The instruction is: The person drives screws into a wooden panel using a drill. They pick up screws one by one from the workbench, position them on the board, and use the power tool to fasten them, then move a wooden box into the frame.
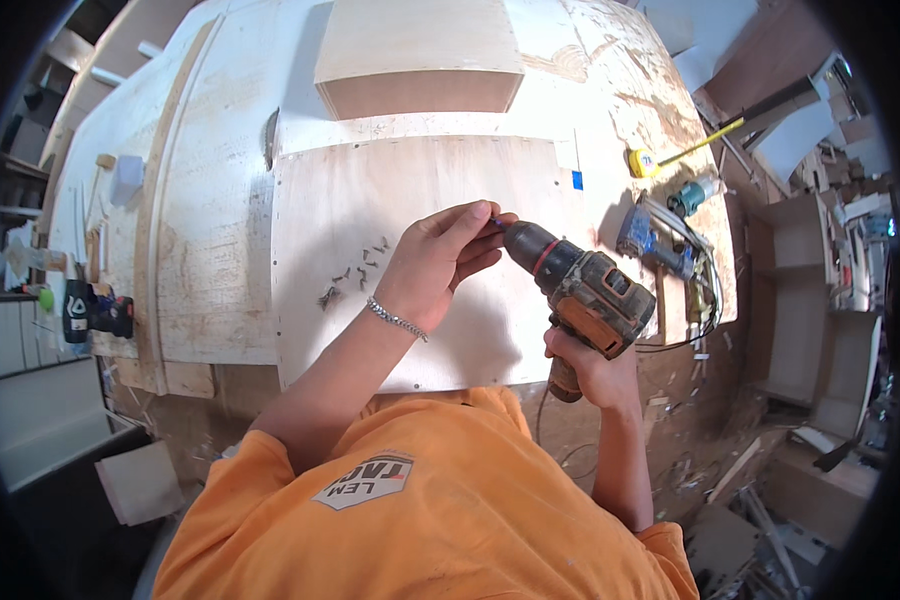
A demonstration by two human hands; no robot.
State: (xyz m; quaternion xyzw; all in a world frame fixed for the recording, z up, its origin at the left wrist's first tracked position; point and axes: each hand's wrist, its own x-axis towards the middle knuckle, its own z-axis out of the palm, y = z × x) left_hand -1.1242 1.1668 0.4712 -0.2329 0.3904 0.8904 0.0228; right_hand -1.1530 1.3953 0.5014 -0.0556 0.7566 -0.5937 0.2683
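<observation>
My right hand (pixel 595 370) grips a dusty cordless drill (pixel 600 305) with a black chuck and red ring, pointed up and leftward. My left hand (pixel 440 255), with a chain bracelet on its wrist, has thumb and forefinger closed at the drill's bit (pixel 497 222); whatever small piece they hold is too hidden to name. Both hands are over a pale plywood panel (pixel 370 175) with fasteners along its edges. Several loose screws (pixel 360 270) lie on it, left of my left hand.
A wooden box (pixel 418 75) sits behind the panel. A yellow tape measure (pixel 645 162), teal tool (pixel 692 195) and blue tool (pixel 640 232) with hoses lie right on the worktable (pixel 210 200). Left are long strips (pixel 155 250) and another drill (pixel 110 315). Cabinets (pixel 810 330) and offcuts surround it.
</observation>
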